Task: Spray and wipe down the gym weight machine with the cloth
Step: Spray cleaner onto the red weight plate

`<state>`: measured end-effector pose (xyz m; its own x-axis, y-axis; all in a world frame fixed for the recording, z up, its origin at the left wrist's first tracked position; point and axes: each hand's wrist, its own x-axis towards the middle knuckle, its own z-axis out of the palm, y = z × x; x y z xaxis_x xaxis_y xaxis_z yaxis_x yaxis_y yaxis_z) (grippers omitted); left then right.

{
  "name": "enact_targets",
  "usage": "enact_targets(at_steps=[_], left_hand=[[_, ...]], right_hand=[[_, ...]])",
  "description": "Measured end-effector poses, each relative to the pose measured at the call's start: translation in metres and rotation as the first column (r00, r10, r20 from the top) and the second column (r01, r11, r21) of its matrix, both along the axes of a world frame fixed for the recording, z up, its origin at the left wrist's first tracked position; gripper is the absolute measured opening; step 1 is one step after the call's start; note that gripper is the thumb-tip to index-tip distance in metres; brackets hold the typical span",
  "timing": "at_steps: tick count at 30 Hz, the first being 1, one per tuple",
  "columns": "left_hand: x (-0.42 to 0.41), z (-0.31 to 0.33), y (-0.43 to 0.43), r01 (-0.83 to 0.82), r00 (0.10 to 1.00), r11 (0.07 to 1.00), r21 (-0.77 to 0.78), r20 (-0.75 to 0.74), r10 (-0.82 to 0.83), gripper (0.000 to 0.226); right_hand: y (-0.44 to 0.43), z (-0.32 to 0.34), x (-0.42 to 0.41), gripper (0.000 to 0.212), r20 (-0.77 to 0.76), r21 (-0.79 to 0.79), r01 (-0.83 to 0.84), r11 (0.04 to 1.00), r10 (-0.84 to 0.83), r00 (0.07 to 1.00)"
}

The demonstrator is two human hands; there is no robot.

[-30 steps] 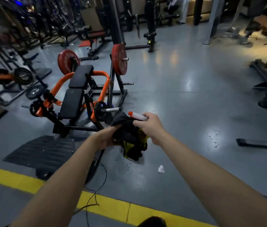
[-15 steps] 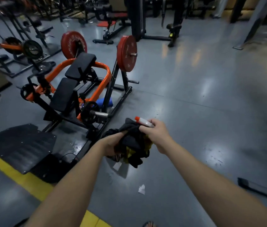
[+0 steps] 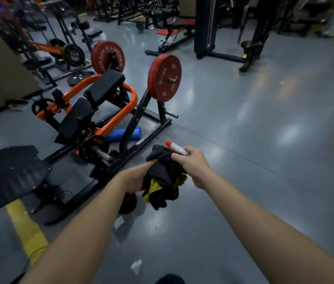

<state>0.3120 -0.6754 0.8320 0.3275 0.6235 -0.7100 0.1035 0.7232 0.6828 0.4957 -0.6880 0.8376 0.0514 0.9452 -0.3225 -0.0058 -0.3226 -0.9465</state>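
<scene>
Gripping the dark cloth (image 3: pixel 162 171) in my left hand (image 3: pixel 135 179), right hand (image 3: pixel 192 162) curled round the spray bottle (image 3: pixel 177 149), weight machine (image 3: pixel 104 111) just beyond my left hand.

The cloth (image 3: pixel 163 181) is black with yellow; the spray bottle (image 3: pixel 177 149) is white, orange-tipped; the weight machine (image 3: pixel 100 111) is orange and black with 2 red plates (image 3: pixel 164 77).

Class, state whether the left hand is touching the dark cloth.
Touching. The head view shows the left hand gripping the dark cloth at its bunched left side.
</scene>
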Motion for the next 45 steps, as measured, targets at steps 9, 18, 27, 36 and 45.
enact_targets(at_steps=[9, 18, 27, 36, 45], left_hand=[[0.050, -0.038, 0.124, -0.098, 0.988, 0.994, 0.042, -0.113, 0.103, 0.069], [0.125, 0.010, 0.257, -0.093, 0.928, 0.995, 0.037, -0.359, 0.100, 0.022], [0.224, 0.034, 0.362, -0.202, 0.905, 0.974, 0.104, -0.360, 0.226, 0.085], [0.351, 0.032, 0.467, -0.528, 0.802, 0.818, 0.228, -0.183, 0.569, 0.105], [0.344, 0.026, 0.598, -0.622, 0.731, 0.764, 0.175, -0.222, 0.646, 0.085]], right_hand=[[0.160, -0.028, 0.068, 0.034, 0.049, -0.023, -0.268, 0.963, 0.269, 0.962], [0.330, -0.025, 0.133, 0.017, 0.087, -0.068, -0.447, 0.892, 0.452, 0.888], [0.459, -0.009, 0.231, 0.027, 0.014, 0.035, -0.605, 0.796, 0.605, 0.796], [0.602, 0.021, 0.334, 0.027, 0.089, 0.078, -0.739, 0.670, 0.733, 0.674], [0.735, 0.006, 0.325, 0.023, 0.075, 0.049, -0.800, 0.597, 0.797, 0.599]])
